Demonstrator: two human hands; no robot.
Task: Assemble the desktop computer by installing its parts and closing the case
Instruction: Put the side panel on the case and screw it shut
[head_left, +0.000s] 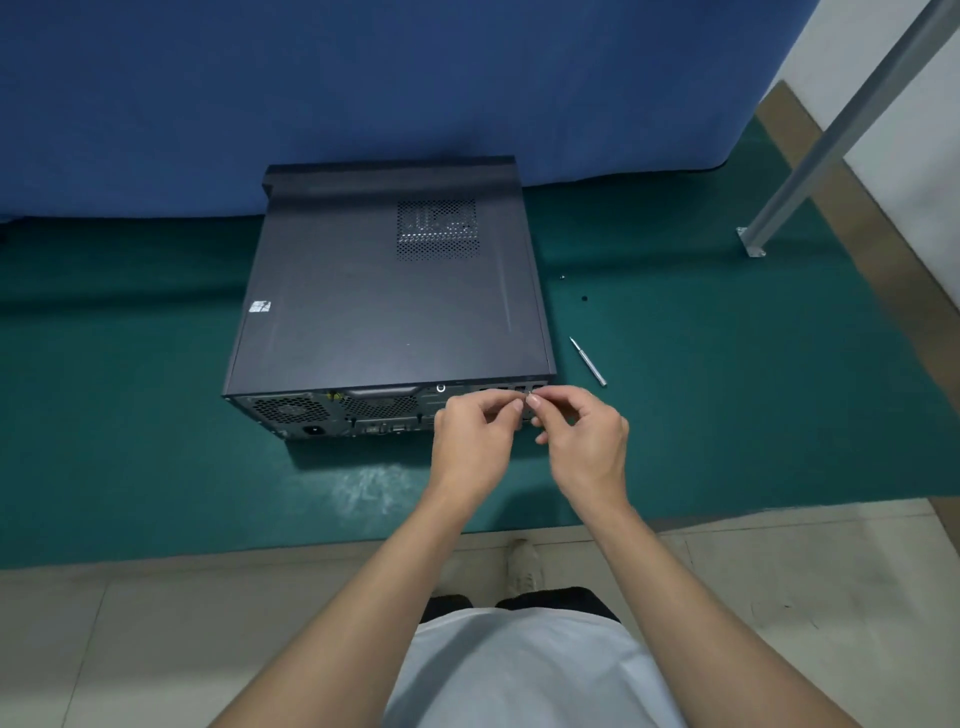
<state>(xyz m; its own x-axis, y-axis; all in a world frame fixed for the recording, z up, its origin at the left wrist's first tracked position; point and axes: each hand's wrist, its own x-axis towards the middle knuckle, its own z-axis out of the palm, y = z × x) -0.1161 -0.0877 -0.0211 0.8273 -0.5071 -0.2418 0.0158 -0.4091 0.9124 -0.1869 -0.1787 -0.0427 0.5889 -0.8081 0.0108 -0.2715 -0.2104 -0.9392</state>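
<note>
A black desktop computer case (384, 296) lies flat on the green table mat, its side cover on and its rear panel facing me. My left hand (475, 436) and my right hand (587, 441) meet in front of the rear panel's right end. Their fingertips pinch a small screw (530, 400) between them, close to the panel's top right corner. A thin silver screwdriver (588, 361) lies on the mat just right of the case.
Two small dark screws (584, 299) lie on the green mat (727, 389) right of the case. A blue cloth (363, 78) hangs behind the case. A metal post (810, 171) stands on the mat at the far right. The table's front edge runs just below my wrists.
</note>
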